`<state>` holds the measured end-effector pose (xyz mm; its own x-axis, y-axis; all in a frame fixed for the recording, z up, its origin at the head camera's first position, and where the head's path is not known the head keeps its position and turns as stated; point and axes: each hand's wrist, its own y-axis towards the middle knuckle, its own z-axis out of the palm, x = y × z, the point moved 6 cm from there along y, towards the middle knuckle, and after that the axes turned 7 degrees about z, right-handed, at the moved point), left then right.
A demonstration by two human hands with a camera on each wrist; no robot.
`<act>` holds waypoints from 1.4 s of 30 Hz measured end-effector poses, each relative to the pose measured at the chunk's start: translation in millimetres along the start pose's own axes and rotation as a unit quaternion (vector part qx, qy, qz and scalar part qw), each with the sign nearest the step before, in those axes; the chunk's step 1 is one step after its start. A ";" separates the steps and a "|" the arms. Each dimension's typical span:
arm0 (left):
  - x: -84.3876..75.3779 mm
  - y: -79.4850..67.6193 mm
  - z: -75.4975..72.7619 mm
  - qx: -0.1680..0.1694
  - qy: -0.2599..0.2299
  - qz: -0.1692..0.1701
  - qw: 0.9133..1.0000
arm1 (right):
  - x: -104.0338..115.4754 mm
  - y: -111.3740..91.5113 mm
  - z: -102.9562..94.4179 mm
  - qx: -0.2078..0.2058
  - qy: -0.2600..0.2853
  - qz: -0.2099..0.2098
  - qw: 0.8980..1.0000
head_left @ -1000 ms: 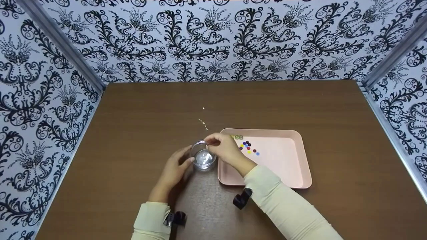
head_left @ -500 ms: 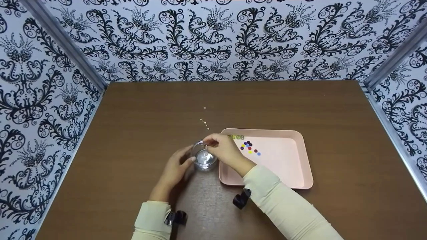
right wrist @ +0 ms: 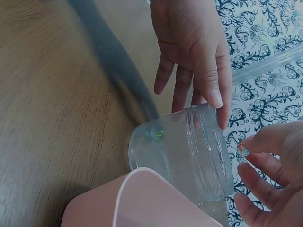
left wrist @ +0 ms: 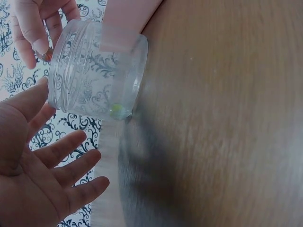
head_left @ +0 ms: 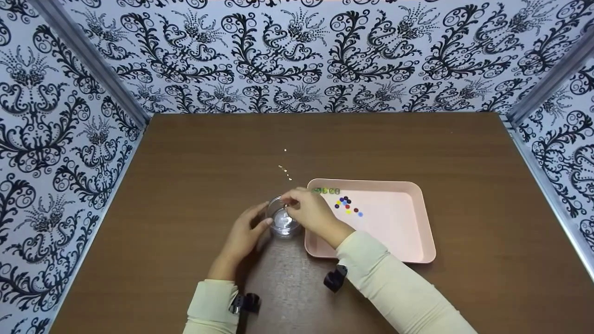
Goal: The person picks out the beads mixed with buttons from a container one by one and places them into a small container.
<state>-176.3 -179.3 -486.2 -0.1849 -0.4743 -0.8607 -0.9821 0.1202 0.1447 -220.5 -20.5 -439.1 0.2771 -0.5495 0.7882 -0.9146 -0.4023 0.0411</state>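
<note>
A clear plastic jar (head_left: 284,222) stands upright on the table against the left side of the pink tray (head_left: 385,232). My left hand (head_left: 242,234) holds its rim with thumb and forefinger, the other fingers spread loosely, as the left wrist view shows. A glass marble (left wrist: 116,111) with yellow-green colour lies at the bottom of the jar. Over the jar's mouth, my right hand (head_left: 313,211) pinches another marble (right wrist: 243,149), clear with orange-red in it, between thumb and fingertip. In the head view the fingers hide this marble.
Several small coloured discs (head_left: 343,202) lie in the tray's left half. Greenish marbles (head_left: 330,190) line its back-left edge. Tiny pale specks (head_left: 285,171) mark the brown table (head_left: 209,153) beyond the jar. Patterned walls (head_left: 297,55) enclose the back and sides.
My right hand has shifted slightly at the jar's mouth, uncovering more of the greenish marbles at the tray's back-left edge. My left hand and the jar have hardly moved.
</note>
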 end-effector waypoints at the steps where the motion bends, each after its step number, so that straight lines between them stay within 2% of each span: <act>1: -0.1 0.0 0.0 0.000 0.000 0.000 1.000 | 0.0 -0.1 0.3 0.001 -0.002 0.001 1.000; 16: 0.5 1.0 0.6 -0.004 -0.004 0.023 1.000 | -0.3 -2.2 0.6 0.004 -0.034 -0.006 0.999; 23: 1.6 0.2 0.3 0.000 -0.009 0.008 1.000 | -2.4 -2.6 1.0 0.016 -0.031 -0.003 0.999; 31: 2.4 0.4 -0.1 0.001 -0.002 0.005 1.000 | -1.5 -3.9 2.4 0.024 -0.071 -0.046 0.996; 42: 2.1 -0.1 -0.9 -0.002 0.000 0.003 1.000 | -4.8 -3.3 4.1 0.040 -0.085 -0.038 0.995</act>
<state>-176.6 -181.0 -487.5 -0.1900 -0.4734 -0.8601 -0.9813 0.1194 0.1510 -217.6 -19.6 -445.6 0.3968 -0.6282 0.6693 -0.8642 -0.5014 0.0418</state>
